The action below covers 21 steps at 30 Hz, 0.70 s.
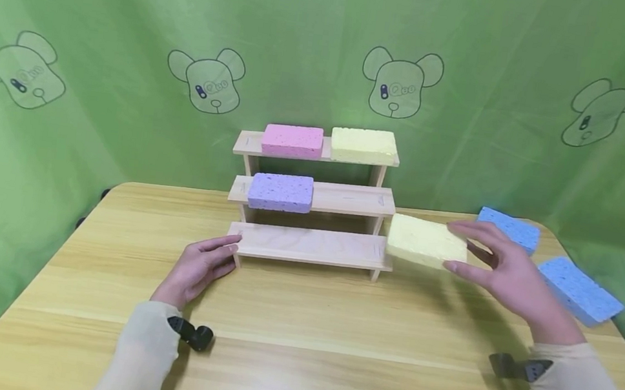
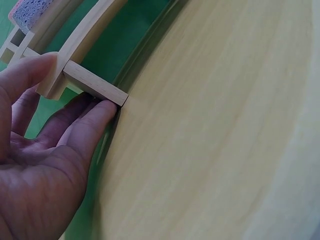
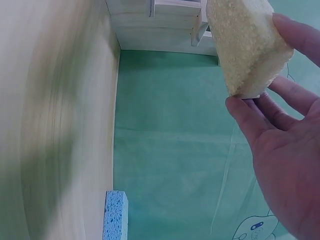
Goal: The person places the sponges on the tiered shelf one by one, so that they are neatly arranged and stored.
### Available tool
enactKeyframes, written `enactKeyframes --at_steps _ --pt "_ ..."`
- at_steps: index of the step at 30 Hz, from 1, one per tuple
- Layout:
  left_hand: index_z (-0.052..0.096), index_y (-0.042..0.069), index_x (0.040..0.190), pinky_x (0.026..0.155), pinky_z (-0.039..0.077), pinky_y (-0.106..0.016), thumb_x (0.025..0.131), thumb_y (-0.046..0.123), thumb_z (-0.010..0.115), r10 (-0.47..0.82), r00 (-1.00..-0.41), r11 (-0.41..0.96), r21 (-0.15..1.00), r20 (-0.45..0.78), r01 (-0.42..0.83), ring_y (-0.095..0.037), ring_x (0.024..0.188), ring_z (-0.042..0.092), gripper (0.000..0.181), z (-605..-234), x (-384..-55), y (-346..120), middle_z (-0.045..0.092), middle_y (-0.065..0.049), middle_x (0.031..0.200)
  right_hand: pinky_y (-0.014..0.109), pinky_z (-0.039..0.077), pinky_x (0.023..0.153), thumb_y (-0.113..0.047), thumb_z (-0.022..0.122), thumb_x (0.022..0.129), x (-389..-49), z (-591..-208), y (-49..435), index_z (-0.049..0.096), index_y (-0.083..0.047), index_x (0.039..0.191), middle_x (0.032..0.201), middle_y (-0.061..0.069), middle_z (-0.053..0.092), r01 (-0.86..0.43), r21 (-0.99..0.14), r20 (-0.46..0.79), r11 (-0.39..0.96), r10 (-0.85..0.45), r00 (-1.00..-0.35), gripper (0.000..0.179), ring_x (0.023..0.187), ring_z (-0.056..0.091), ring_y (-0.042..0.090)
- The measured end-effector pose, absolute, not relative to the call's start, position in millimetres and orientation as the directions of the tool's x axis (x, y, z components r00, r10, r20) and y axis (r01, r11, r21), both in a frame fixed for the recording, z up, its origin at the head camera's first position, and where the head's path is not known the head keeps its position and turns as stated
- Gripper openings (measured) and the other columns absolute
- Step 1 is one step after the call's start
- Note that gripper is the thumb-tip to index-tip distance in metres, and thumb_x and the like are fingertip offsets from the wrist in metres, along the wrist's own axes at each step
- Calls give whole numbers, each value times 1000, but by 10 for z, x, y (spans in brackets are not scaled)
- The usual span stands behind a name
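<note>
A light yellow sponge (image 1: 427, 241) is held by my right hand (image 1: 505, 271), pinched at its right end between thumb and fingers. It is off the table, beside the right end of the lowest step. In the right wrist view the fingertips press the edges of the same sponge (image 3: 245, 45). My left hand (image 1: 203, 271) holds the left end of the three-step wooden shelf (image 1: 312, 247); the left wrist view has its digits on the lowest board and against the leg (image 2: 95, 84). On the top step are a pink sponge (image 1: 292, 141) and another yellow sponge (image 1: 363, 146). A purple sponge (image 1: 280, 192) lies on the middle step's left half.
Two blue sponges (image 1: 578, 289) lie on the right side of the wooden table (image 1: 290, 374), behind and beside my right forearm. A green curtain (image 1: 308, 38) with printed bear heads hangs behind the table and along its sides. Each wrist wears a black strapped device (image 1: 192, 334).
</note>
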<state>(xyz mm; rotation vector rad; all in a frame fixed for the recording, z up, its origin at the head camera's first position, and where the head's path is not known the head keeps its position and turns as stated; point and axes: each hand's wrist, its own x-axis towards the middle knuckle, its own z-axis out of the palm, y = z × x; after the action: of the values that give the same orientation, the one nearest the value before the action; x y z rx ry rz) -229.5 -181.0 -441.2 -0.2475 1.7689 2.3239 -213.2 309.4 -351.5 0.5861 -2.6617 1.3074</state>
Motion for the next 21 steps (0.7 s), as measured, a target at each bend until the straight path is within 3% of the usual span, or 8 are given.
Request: enactKeyframes --at_steps 21 --pt "61 -2 130 97 50 -36 93 2 65 65 -963 -271 925 -260 -268 -24 118 56 37 -4418 -2295 -1809 45 -12 146 15 36 103 -3 78 84 -2245 -3464 2935 57 -5 135 137 2 47 -396 -774 299 493 -268 -916 55 124 43 12"
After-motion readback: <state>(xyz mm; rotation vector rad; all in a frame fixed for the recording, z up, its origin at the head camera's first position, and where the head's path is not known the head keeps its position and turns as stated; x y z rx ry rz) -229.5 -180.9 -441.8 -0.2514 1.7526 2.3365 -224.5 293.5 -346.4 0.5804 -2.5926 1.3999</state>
